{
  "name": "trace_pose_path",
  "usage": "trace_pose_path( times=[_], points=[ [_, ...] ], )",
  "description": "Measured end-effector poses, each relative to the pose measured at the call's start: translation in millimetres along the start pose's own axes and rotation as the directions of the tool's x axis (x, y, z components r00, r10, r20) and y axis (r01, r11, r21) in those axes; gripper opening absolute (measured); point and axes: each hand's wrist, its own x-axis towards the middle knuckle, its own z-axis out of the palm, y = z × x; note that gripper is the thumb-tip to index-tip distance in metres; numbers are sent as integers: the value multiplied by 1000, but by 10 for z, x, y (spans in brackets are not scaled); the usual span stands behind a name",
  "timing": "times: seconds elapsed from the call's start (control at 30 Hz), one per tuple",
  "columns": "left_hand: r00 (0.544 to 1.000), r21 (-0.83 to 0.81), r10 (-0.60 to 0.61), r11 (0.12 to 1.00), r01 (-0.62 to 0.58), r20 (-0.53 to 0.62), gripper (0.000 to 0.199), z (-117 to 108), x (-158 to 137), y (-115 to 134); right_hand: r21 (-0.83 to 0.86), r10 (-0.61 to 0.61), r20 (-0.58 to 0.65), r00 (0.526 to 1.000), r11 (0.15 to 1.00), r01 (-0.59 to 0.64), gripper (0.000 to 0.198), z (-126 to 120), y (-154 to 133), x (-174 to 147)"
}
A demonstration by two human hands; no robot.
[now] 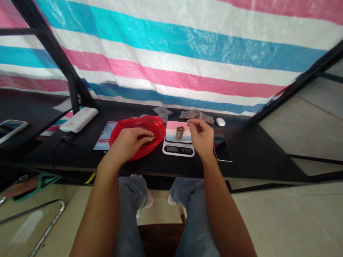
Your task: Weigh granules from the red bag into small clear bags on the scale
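Observation:
My left hand (134,140) reaches into a red plastic bag (118,129), its thumb and fingers pinched on small brown dried pieces (150,136). More such pieces lie in the bag, partly hidden by the hand. Right of the bag stands a white digital kitchen scale (165,151), its display too small to read. A small metal cup (180,134), heaped with brown pieces, sits upright on the scale's plate. Beside the cup, over the plate's right edge, is my right hand (201,135). Its thumb and forefinger come together; whatever is between them I cannot make out.
Behind the scale lie clear bags of brown pieces (193,114) and a white mouse (220,122). A dark-screened phone (223,148) is to the right. Leftward are a white power bank (79,119) with a cable and another phone (12,129). Striped sheeting (171,71) hangs behind.

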Motion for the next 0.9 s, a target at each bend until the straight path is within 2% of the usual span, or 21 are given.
trace_pose_path(
  times=[0.17, 0.33, 0.47, 0.6, 0.7, 0.9],
  points=[
    [1000, 11, 21, 1000, -21, 11, 21, 12, -20, -6, 37, 0, -5, 1000, 999, 0, 19, -15, 4, -14],
    [983, -78, 167, 984, -161, 71, 23, 114, 20, 243, 13, 23, -3, 1000, 1000, -23, 20, -32, 23, -9],
    [966, -79, 257, 964, -254, 26, 23, 281, 276, 449, 27, 25, 0, 1000, 999, -25, 20, -29, 52, -8],
    [951, 17, 309, 951, -310, 31, 25, 462, 580, 488, -31, 26, 39, 999, 999, -25, 21, -29, 35, -16],
    [953, 87, 299, 949, -303, 56, 26, 566, 699, 480, -72, -17, 76, 997, 997, 23, 21, -29, 14, -18],
    [943, 109, 331, 936, -334, 46, 27, 681, 732, 503, -100, -118, 123, 985, 986, 131, 19, -19, 67, -13]
  ],
)
